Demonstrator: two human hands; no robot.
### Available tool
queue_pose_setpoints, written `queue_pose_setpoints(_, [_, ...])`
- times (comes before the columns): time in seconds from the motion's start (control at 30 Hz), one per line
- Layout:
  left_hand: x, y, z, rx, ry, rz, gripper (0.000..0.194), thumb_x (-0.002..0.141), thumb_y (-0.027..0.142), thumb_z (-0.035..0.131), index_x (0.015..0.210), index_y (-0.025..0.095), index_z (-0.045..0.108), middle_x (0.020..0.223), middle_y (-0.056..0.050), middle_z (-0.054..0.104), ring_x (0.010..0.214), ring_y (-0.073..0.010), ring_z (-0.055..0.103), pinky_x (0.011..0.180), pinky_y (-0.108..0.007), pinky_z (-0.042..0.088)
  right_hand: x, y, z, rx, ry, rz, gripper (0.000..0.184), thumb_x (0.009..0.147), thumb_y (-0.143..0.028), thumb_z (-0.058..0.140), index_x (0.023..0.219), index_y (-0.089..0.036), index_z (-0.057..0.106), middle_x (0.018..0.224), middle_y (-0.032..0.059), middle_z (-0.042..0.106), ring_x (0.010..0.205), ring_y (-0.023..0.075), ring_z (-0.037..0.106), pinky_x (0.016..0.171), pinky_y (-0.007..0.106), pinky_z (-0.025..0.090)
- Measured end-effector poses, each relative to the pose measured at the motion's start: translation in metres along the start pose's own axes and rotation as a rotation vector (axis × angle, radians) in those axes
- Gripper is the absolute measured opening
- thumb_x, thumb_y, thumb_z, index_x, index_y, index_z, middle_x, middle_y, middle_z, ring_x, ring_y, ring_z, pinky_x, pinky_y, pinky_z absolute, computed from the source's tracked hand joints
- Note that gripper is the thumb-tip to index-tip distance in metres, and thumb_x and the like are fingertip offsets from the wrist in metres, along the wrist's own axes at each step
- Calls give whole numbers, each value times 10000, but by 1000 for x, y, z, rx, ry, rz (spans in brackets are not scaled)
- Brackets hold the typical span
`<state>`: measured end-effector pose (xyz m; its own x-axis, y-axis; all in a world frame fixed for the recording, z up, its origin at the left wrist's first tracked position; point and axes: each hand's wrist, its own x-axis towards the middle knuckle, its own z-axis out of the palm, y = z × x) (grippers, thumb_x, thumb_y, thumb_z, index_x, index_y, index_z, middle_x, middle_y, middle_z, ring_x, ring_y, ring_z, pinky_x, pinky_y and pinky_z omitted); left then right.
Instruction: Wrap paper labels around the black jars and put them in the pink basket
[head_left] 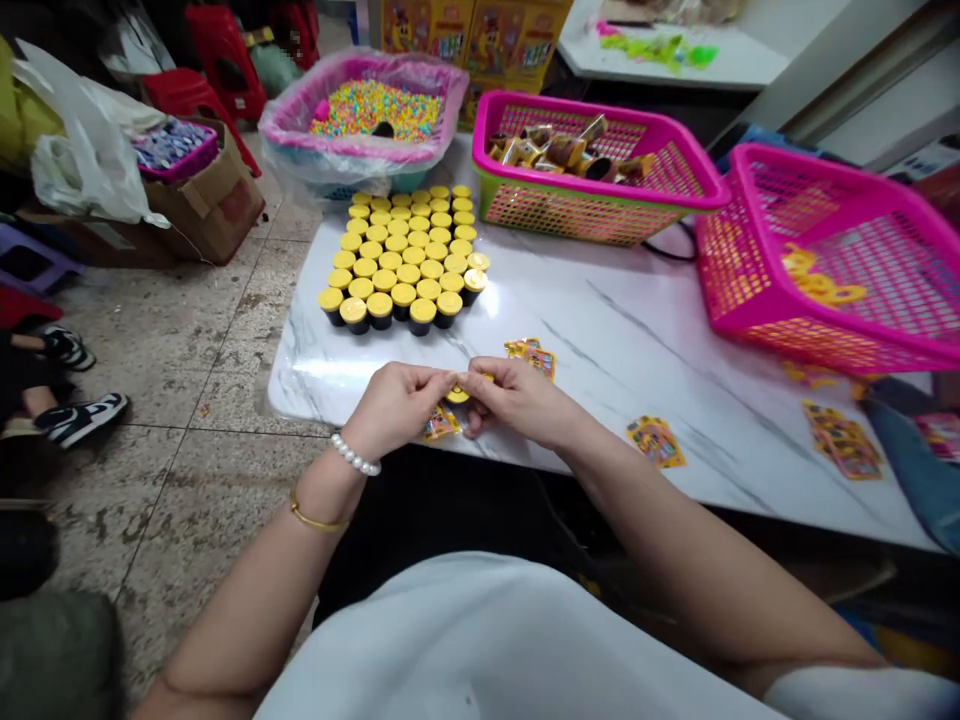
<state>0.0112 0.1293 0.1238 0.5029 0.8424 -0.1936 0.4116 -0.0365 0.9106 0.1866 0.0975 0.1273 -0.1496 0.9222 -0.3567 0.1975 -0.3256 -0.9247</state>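
Observation:
My left hand (401,400) and my right hand (514,400) meet at the table's near edge, both with fingers pinched together. Between them is a small yellow round piece (457,396), partly covered by the fingertips; its exact kind is hard to make out. A printed orange sachet (441,422) shows just below my left fingers; whether it is held or lies on the table I cannot tell. Beyond my right hand lie more printed sachets (536,356). Farther back, rows of black cups with yellow lids (403,270) stand close together.
Behind the cups is a plastic-lined basket (274,140) of colourful candy beads. A pink-green basket (592,200) holds wrapped cups. At right, another pink basket (825,335) contains yellow pieces. Sachets (656,442) lie on the marbled table (592,310). A person's shoes (82,420) show at left.

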Motion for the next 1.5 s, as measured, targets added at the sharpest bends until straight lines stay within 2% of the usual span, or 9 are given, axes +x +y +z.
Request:
queue_pose_setpoints(0.2, [-13, -9, 11, -3, 142, 95, 532, 802, 399, 699, 1286, 181, 677, 602, 57, 553, 560, -98, 460, 578, -201, 402, -1, 3, 2, -126, 72, -47, 388, 831, -504, 679, 640, -219, 496, 360, -76, 486, 305, 89, 438, 364, 200, 320])
queue_pose_setpoints(0.3, [-16, -13, 16, 91, 227, 114, 420, 766, 354, 741, 1152, 189, 747, 580, 56, 527, 554, -95, 441, 570, -199, 387, -6, 7, 0, 15, 147, -100, 352, 732, -469, 792, 736, -200, 566, 453, -79, 544, 356, 78, 473, 376, 193, 358])
queue_pose_setpoints(0.5, [-13, -14, 14, 102, 194, 141, 379, 758, 382, 738, 1075, 178, 778, 666, 10, 630, 600, -112, 458, 582, -206, 385, -10, 12, -11, 435, -4, -31, 449, 612, -499, 862, 761, -151, 620, 640, -22, 646, 542, 92, 633, 514, 205, 531])
queue_pose_setpoints(0.7, [-14, -11, 10, 101, 88, 157, 341, 774, 376, 712, 1058, 200, 782, 614, 48, 551, 593, -107, 405, 568, -203, 331, 7, -2, -11, 89, -119, 27, 389, 676, -432, 817, 719, -199, 509, 451, -89, 521, 370, 66, 467, 366, 172, 372])
queue_pose_setpoints(0.83, [-18, -5, 15, 169, 97, 128, 206, 821, 312, 640, 936, 204, 773, 559, 60, 502, 553, -101, 408, 554, -211, 305, -3, -5, 4, -241, 62, -92, 238, 852, -356, 630, 785, -234, 437, 509, -90, 532, 386, 87, 512, 374, 184, 354])
queue_pose_setpoints(1.0, [-18, -5, 20, 245, 177, 111, 213, 812, 322, 685, 963, 201, 774, 581, 44, 559, 562, -110, 460, 575, -230, 330, -7, 7, 14, -147, 107, -119, 262, 878, -443, 575, 823, -252, 404, 535, -100, 518, 371, 106, 521, 356, 205, 371])
queue_pose_setpoints(1.1, [-20, -8, 15, 86, 169, 93, 363, 743, 328, 770, 1070, 173, 748, 639, 30, 607, 579, -112, 515, 591, -232, 386, -5, 9, 11, -85, 133, -114, 341, 843, -557, 585, 839, -241, 456, 511, -100, 501, 350, 109, 490, 346, 220, 369])
queue_pose_setpoints(1.3, [-63, -21, -4, -602, 359, -92, 568, 708, 405, 811, 1173, 125, 645, 591, 50, 599, 401, -47, 429, 421, -177, 313, -52, 3, 28, -94, 470, -361, 280, 864, -466, 642, 794, -208, 558, 551, -65, 494, 432, 78, 441, 433, 225, 365])
queue_pose_setpoints(1.5, [-103, -43, 10, -819, 450, -230, 509, 653, 411, 858, 986, 137, 585, 573, 39, 649, 320, -24, 392, 331, -141, 220, -70, 34, 75, 56, 34, -163, 315, 839, -491, 655, 898, -181, 643, 546, -66, 468, 437, 86, 425, 417, 232, 350])
